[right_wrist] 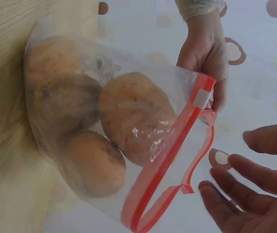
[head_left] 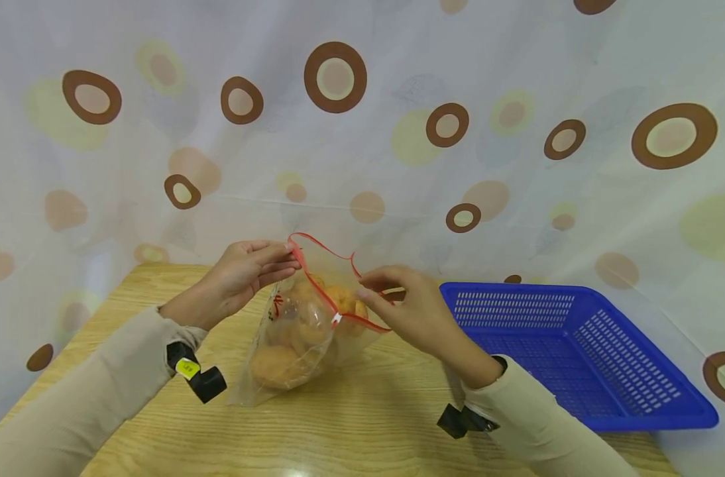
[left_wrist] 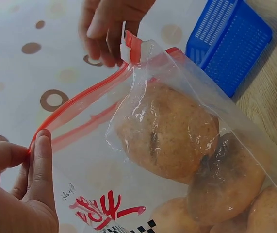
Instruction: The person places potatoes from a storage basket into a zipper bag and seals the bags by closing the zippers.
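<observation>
A clear zip bag point(head_left: 261, 381) with a red zip edge and a white slider point(head_left: 336, 318) stands on the table, its mouth open. Several brown potatoes point(right_wrist: 136, 116) lie inside it. My left hand point(head_left: 243, 275) pinches one end of the red edge between thumb and fingers, as the left wrist view shows. On the other side of the mouth is my right hand point(head_left: 413, 305). Its fingers point(right_wrist: 257, 174) are spread and loosely bent, holding nothing, and the right wrist view shows them a little apart from the red edge.
A blue plastic basket point(head_left: 655, 421) with slotted walls stands to the right, beside my right forearm. The wooden table point(head_left: 315, 437) reaches back to a patterned cloth point(head_left: 374, 165) hanging behind it.
</observation>
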Tool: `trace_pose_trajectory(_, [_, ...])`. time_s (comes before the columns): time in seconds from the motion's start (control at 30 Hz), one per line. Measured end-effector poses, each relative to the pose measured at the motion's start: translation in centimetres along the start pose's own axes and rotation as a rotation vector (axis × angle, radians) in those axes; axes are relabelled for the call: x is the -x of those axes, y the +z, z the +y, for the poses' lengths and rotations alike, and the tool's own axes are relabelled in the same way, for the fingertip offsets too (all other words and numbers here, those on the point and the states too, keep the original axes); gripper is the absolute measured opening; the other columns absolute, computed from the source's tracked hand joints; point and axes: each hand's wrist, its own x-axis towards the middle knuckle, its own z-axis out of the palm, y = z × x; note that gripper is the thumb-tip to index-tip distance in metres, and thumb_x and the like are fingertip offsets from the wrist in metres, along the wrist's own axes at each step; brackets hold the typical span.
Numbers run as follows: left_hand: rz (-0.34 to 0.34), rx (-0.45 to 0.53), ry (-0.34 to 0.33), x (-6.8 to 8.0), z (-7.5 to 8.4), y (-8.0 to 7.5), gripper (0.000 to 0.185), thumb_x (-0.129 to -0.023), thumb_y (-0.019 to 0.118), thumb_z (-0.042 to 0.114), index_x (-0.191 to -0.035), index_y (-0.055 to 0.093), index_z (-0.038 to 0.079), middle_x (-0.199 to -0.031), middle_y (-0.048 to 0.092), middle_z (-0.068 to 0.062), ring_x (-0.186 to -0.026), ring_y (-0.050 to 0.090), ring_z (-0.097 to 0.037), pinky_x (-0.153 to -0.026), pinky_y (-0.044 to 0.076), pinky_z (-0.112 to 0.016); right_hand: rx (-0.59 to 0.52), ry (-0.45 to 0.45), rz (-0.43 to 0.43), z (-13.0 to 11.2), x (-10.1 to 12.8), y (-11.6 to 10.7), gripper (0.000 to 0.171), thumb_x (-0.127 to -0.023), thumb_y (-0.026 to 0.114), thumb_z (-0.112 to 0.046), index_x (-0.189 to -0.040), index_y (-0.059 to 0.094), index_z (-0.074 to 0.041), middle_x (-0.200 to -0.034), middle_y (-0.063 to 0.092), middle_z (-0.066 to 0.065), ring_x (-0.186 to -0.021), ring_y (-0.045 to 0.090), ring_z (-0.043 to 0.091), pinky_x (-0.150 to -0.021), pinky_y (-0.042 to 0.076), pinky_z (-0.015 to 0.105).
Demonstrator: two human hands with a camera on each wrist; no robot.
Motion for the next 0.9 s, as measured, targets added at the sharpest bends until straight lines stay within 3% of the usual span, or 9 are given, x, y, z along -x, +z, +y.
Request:
trace_pose_trajectory(0.13, [0.010, 0.006, 0.002, 0.0, 0.0, -0.1, 0.016, -0.099, 0.052, 0.005, -0.092, 0.067, 0.007, -0.084, 0.071, -0.002, -0.079, 0.070, -0.011, -0.079, 0.058, -0.019, -0.109, 0.052, -0.028, 0.2, 1.5, 0.4, 0.018, -0.091, 0.068, -0.026, -0.099, 0.073, -0.010, -0.094, 0.069, -0.001, -0.085, 0.067, 0.013, -0.074, 0.060, 0.028])
trace_pose_trajectory(0.27, [0.022, 0.007, 0.010, 0.0, 0.1, 0.0, 0.015, -0.099, 0.052, 0.006, -0.092, 0.066, 0.006, -0.083, 0.070, -0.002, -0.078, 0.070, -0.010, -0.079, 0.058, -0.019, -0.128, 0.132, -0.111, 0.6, 2.3, 2.0, 0.022, -0.090, 0.069, -0.032, -0.098, 0.073, -0.012, -0.091, 0.071, -0.001, -0.083, 0.067, 0.012, -0.072, 0.059, 0.027])
trace_pose_trajectory(0.37, [0.030, 0.024, 0.012, 0.0, 0.1, 0.2, 0.018, -0.098, 0.053, 0.005, -0.089, 0.068, 0.007, -0.082, 0.071, -0.003, -0.077, 0.070, -0.011, -0.079, 0.059, -0.019, -0.154, 0.158, -0.112, 0.9, 2.4, 3.5, 0.026, -0.088, 0.071, -0.033, -0.100, 0.072, -0.010, -0.090, 0.071, 0.000, -0.082, 0.066, 0.011, -0.073, 0.059, 0.028])
trace_pose_trajectory(0.7, [0.050, 0.030, 0.005, 0.2, 0.0, 0.5, 0.019, -0.098, 0.053, 0.004, -0.086, 0.068, 0.007, -0.080, 0.070, -0.003, -0.077, 0.070, -0.011, -0.080, 0.058, -0.019, -0.147, 0.241, 0.061, 1.2, 1.3, 5.5, 0.029, -0.084, 0.075, -0.035, -0.094, 0.072, -0.008, -0.084, 0.071, 0.001, -0.075, 0.066, 0.011, -0.064, 0.058, 0.025])
trace_pose_trajectory(0.9, [0.043, 0.025, -0.009, 0.5, 0.1, 0.7, 0.010, -0.099, 0.052, 0.006, -0.098, 0.061, 0.001, -0.084, 0.069, -0.003, -0.080, 0.069, -0.011, -0.082, 0.058, -0.019, -0.194, 0.219, 0.140, 1.9, 0.7, 5.5, 0.017, -0.087, 0.072, -0.021, -0.091, 0.073, -0.005, -0.081, 0.072, 0.005, -0.071, 0.068, 0.013, -0.058, 0.057, 0.024])
